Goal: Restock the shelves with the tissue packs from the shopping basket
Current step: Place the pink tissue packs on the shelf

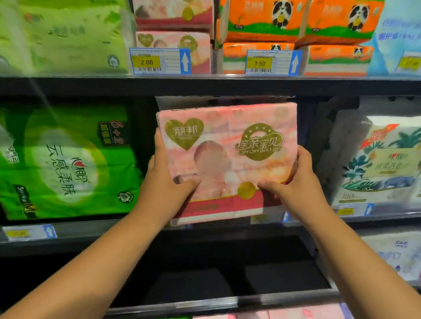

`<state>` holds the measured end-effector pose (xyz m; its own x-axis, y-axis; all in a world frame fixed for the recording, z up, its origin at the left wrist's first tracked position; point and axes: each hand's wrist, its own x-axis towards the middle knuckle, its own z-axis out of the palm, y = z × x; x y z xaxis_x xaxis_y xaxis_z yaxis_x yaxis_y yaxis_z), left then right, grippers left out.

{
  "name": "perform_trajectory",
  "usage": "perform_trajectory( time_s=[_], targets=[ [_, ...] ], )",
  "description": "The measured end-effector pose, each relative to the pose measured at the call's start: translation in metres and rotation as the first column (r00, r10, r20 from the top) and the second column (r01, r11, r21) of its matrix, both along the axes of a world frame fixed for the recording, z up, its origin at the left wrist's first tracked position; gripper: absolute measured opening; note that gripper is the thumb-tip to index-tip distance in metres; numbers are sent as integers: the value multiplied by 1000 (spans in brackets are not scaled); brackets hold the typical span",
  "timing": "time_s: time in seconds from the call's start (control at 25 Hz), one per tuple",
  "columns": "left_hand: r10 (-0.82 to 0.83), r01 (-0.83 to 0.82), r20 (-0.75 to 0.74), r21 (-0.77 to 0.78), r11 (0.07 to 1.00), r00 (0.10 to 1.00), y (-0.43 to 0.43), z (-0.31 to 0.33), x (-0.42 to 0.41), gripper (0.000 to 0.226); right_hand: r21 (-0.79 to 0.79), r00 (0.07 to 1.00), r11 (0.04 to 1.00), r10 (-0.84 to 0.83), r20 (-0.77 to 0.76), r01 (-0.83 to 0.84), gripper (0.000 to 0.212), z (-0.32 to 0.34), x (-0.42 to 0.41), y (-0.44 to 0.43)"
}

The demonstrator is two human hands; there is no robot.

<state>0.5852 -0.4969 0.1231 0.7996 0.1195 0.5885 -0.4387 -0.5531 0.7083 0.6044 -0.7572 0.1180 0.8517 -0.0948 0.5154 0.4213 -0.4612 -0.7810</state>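
Both hands, left (167,179) and right (293,186), gripped the pink plastic-wrapped tissue pack (226,155) by its sides, face outward, to seat it on the dark middle shelf (83,229).

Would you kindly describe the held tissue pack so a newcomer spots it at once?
On the middle shelf, look between the green pack at left and the white palm-tree pack at right. The pink pack there is held by the left hand and right hand. It alone there bears a gold heart and round gold badge.
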Motion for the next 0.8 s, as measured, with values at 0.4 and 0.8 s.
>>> perform_trajectory(
  time_s=[0.4,0.8],
  targets=[
    [15,18,-197,168,986,980,6,-17,87,65,-57,980,986,-164,-117,158,87,-32,63,15],
    [242,-136,-284,345,929,928,-20,-23,125,47,-467,876,742,-421,233,481,95,-39,89,7]
  ],
)
